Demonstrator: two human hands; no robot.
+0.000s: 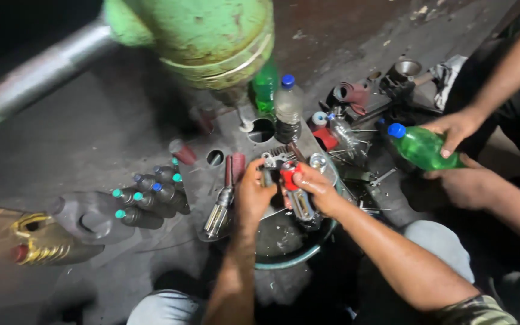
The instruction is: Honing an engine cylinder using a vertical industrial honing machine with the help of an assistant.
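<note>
My left hand [254, 195] and my right hand [315, 185] meet over a round metal basin [299, 256] and hold a small metal part with a red piece [288, 176] between them. The fingers of both hands close around it. A longer metal piece [301, 206] hangs below my right hand. To the right, another person's two hands [455, 129] hold a green plastic bottle with a blue cap [422, 147].
A perforated metal plate [236, 150] lies ahead with a screwdriver-like tool [221, 207]. Several small dark bottles with coloured caps [151, 198] and a grey jug [88, 216] lie left. A green bottle [266, 84], a clear bottle [288, 102] and a big green machine part [206, 36] stand behind.
</note>
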